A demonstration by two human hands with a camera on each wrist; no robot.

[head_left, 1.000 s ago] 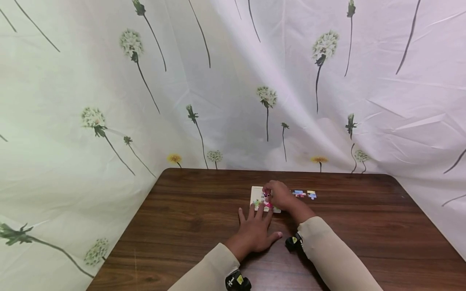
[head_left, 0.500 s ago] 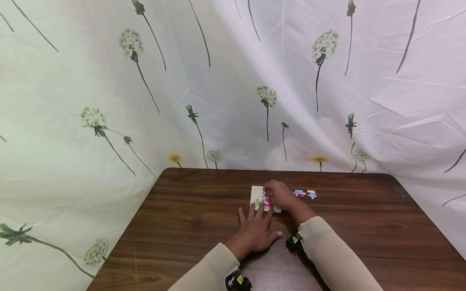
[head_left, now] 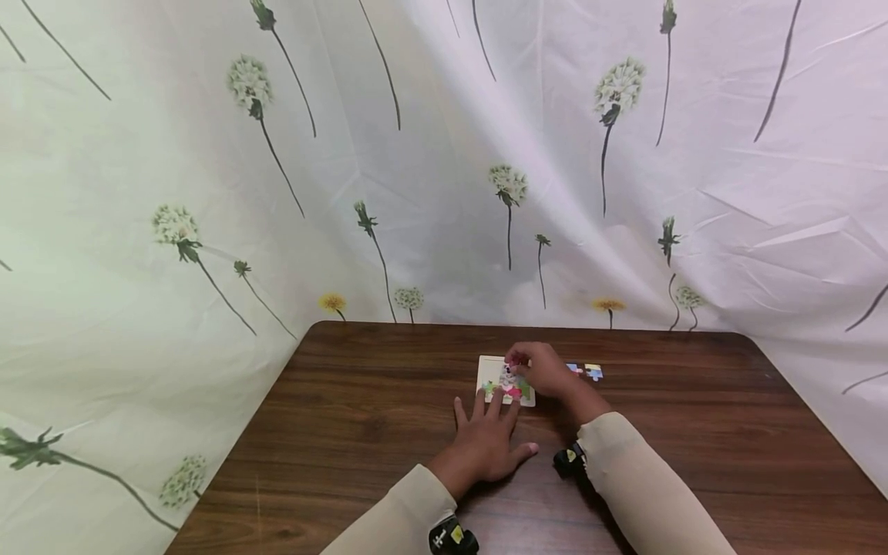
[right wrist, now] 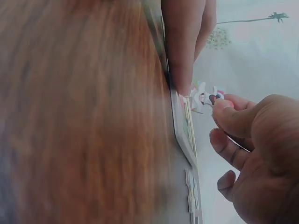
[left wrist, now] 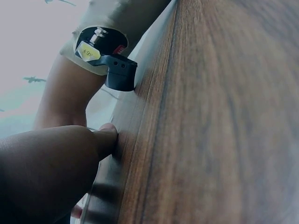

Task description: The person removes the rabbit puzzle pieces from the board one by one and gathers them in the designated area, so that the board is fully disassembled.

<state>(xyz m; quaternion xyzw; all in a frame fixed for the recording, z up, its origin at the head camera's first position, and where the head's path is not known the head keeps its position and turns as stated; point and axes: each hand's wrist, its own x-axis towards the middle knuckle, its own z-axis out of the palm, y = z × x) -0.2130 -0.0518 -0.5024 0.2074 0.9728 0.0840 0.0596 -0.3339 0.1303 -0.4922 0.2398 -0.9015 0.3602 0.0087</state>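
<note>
A small puzzle board (head_left: 489, 365) with a pale frame lies on the brown table, colourful pieces in its lower part. The left hand (head_left: 483, 445) lies flat with fingers spread, its fingertips on the board's near edge. Above the board's right side, the right hand (head_left: 544, 370) pinches a puzzle piece (right wrist: 205, 98) between thumb and finger; in the right wrist view the piece is tilted up off the board (right wrist: 183, 135). In the left wrist view the left hand (left wrist: 56, 168) shows only its thumb side, and the board is mostly hidden.
Loose puzzle pieces (head_left: 593, 371) lie on the table (head_left: 375, 432) to the right of the board, partly behind the right hand. A white cloth (head_left: 444, 231) printed with dandelions hangs beyond the table's far edge.
The right hand has moved slightly to the right and lifted with the piece, uncovering more of the board's right side. The left hand has stayed in place.
</note>
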